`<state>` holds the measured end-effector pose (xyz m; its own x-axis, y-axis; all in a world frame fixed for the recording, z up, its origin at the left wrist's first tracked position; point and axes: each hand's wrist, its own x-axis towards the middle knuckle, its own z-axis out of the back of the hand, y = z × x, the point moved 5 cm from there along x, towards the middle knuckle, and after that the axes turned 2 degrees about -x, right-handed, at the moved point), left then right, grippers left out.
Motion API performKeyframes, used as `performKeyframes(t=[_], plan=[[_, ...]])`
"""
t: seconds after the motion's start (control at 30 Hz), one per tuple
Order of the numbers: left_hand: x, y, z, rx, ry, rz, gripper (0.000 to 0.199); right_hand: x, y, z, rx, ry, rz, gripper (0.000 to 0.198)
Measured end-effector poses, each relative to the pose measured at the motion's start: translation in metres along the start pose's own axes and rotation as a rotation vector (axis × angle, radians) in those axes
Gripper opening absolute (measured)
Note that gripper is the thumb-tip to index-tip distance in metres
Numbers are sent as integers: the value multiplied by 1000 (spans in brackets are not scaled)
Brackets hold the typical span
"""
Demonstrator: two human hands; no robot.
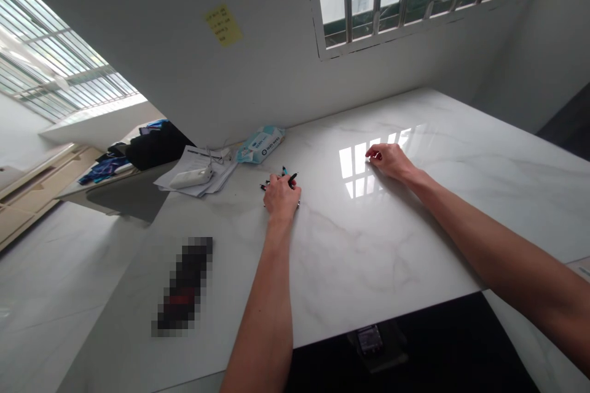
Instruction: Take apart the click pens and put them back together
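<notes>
My left hand [279,195] rests on the white marbled table [341,258], its fingers closed over several pens [292,178]. Dark pen ends and one blue tip poke out around the fingers; the rest of the pens is covered by the hand. My right hand [391,161] lies farther right on the tabletop, beside the window's reflection. Its fingers are curled in with thumb and fingertips together, and whatever they may hold is hidden.
A pack of wipes [262,144] lies by the wall behind my left hand. Left of it are papers [203,187] with a white device [191,177] and cable on top. A blurred dark object [184,285] is at the near left. A yellow note [224,24] sticks to the wall.
</notes>
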<state>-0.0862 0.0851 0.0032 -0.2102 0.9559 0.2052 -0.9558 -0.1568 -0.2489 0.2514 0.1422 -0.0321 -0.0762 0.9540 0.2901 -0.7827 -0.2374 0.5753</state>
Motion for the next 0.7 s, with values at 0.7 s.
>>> performKeyframes(t=[0.7], plan=[[-50, -95, 8, -438, 15, -613, 35, -39, 118, 6, 402, -56, 185, 68]])
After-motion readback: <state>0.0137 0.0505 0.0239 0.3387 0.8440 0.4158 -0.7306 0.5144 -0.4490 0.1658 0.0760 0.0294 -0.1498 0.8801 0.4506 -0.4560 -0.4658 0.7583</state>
